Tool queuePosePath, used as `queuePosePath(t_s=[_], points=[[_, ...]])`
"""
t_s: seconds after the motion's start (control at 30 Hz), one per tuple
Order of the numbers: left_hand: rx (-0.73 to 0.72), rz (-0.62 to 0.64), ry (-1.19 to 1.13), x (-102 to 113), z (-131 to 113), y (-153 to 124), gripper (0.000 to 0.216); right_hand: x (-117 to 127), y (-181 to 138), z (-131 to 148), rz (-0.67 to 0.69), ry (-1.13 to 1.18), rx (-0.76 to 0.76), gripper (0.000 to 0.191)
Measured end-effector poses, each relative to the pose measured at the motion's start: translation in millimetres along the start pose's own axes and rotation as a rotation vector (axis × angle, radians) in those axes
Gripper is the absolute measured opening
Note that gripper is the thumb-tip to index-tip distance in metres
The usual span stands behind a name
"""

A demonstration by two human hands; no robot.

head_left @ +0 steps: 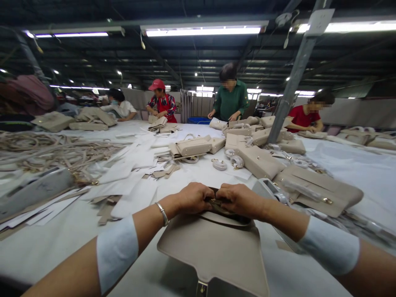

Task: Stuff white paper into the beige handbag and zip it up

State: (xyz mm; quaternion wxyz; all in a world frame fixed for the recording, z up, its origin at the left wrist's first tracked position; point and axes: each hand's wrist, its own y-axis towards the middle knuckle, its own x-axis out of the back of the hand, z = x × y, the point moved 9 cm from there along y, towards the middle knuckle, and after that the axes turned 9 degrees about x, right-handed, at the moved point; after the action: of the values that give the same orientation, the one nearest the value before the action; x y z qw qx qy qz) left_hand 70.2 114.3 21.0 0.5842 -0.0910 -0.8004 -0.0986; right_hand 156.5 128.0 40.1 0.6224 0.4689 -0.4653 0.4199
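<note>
Left hand (193, 198) curled shut on the dark inner rim of the beige handbag (216, 247), knuckles up, a silver bangle (162, 213) at the wrist. Right hand (241, 200) clamped likewise on the same rim, fingertips touching those of the left, both pressed together over the bag's mouth. Lay at the near edge of the desk (62, 231), flap (222, 260) thrown open toward the wearer, metal clasp (201, 288) just at the bottom border.

Judged light and half-stiff: smooth faux-leather panels, likely to hold shape yet flex at the seams; surface probably a little slick and easy to scuff, so best gripped at the reinforced rim or the body's sides, not by the flap or clasp.

Could not make out what sat beneath the fingers — something dark, perhaps lining or a zip, hidden by both hands. Bag's body and base covered by the flap; clasp cut off by the frame. Farther off, from left to right: tangled straps (46, 150) toward the left edge, white paper sheets (123, 173), finished bags (260, 161) near the middle, a flat beige piece (321, 189) to the right. Other persons at the far edge blurred, their work unreadable
</note>
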Motion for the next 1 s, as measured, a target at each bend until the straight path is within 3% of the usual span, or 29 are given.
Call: queuePosePath(t_s=[0.13,0.33,0.47,0.83,1.0], points=[[0.022,0.024,-0.033,0.2,1.5,2.0,0.011,-5.8,2.8,22.5,0.063,-0.136,0.153,0.022],[0.044,0.074,-0.082,-4.3,5.0,3.2,0.011,0.8,9.1,36.1,0.131,-0.064,0.250,0.025],[0.030,0.099,-0.119,-7.1,5.7,4.1,0.018,-2.4,13.3,45.0,0.224,-0.180,0.329,0.028],[0.044,0.088,-0.265,-5.0,7.7,4.1,0.015,0.1,22.8,59.6,0.197,-0.466,0.424,0.019],[0.105,0.061,-0.284,-9.9,16.7,6.0,0.012,-1.6,21.3,69.8,0.227,-0.490,0.435,0.015]])
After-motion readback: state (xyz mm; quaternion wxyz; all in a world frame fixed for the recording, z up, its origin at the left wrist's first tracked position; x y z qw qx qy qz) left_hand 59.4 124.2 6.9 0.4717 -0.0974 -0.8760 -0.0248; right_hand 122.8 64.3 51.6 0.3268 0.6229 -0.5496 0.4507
